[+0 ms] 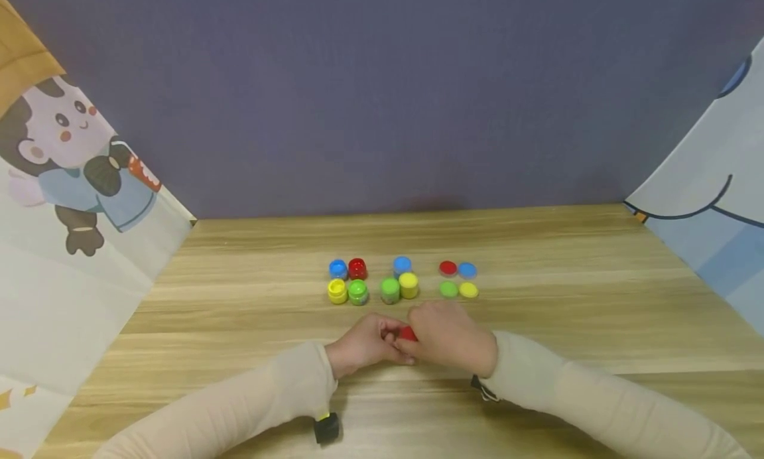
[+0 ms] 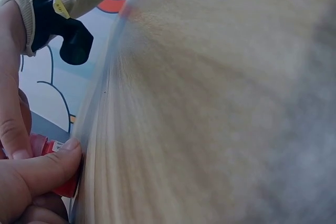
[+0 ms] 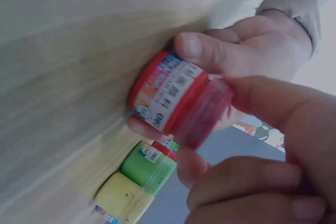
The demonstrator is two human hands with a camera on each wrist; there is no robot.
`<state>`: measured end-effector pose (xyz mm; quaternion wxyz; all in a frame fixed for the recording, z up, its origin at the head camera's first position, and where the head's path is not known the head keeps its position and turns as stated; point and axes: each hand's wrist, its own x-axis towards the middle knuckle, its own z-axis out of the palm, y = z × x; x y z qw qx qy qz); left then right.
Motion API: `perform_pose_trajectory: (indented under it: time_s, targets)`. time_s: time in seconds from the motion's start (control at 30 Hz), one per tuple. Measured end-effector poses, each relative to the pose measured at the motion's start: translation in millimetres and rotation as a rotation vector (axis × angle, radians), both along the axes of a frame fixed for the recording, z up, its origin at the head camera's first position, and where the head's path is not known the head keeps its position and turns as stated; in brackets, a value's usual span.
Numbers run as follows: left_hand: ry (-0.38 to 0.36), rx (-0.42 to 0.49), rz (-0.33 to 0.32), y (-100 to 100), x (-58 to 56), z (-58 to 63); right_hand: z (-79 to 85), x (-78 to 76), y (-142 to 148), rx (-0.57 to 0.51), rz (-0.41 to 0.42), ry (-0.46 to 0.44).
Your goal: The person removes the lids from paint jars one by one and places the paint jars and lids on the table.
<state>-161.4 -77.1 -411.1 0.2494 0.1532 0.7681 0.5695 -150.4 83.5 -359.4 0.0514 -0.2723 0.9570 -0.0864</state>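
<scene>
Between both hands is a small red paint jar (image 3: pixel 165 94) with a white printed label, tilted low over the table. The left hand (image 1: pixel 367 343) grips the body of the jar between thumb and fingers. At its other end the right hand (image 1: pixel 450 336) pinches the translucent red lid (image 3: pixel 205 116) with thumb and forefinger. The lid sits on the jar's mouth. From the head view only a bit of red shows between the hands. Just beyond them stand a green jar (image 1: pixel 390 290), a yellow jar (image 1: pixel 408 285) and a blue jar (image 1: pixel 402 266), all with lids on.
Left of these, uncovered jars stand in a block: blue (image 1: pixel 337 269), red (image 1: pixel 357 269), yellow (image 1: pixel 337 292) and green (image 1: pixel 358 292). Several loose lids, including a red lid (image 1: pixel 447 268) and a yellow lid (image 1: pixel 468 290), lie flat to the right. A dark panel (image 1: pixel 406 101) rises behind the table.
</scene>
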Motion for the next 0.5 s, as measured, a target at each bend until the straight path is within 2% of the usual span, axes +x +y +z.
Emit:
perform_pose_trajectory:
  time_s: [0.2, 0.5]
  targets:
    - [0.011, -0.016, 0.000, -0.6, -0.3, -0.6, 5.1, -0.9, -0.1, -0.009, 0.019, -0.040]
    - [0.055, -0.022, -0.020, -1.4, -2.2, -2.5, 10.2, -2.2, 2.6, -0.030, 0.114, -0.057]
